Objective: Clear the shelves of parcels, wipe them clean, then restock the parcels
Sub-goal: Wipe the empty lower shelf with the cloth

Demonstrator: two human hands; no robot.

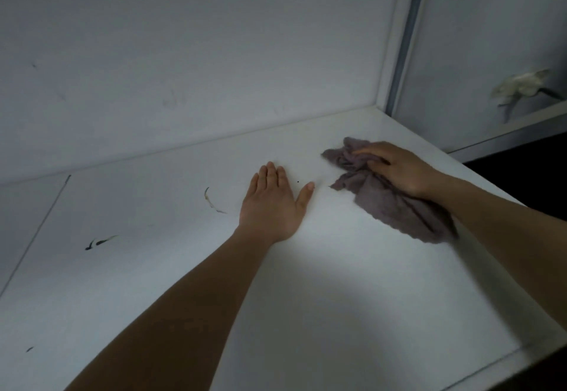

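Crumpled mauve cloth [386, 189] on white shelf [322, 283]

Single head-worn wide-angle view, looking forward and down, close over a white shelf [337, 283], corner ahead

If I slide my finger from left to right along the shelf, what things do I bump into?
Dark smudges → curved scuff mark → left hand flat on the shelf → purple-grey cloth → right hand on the cloth.

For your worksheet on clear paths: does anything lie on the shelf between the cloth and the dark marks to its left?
Yes. The left hand rests flat on the shelf, between the cloth under the right hand and the dark marks.
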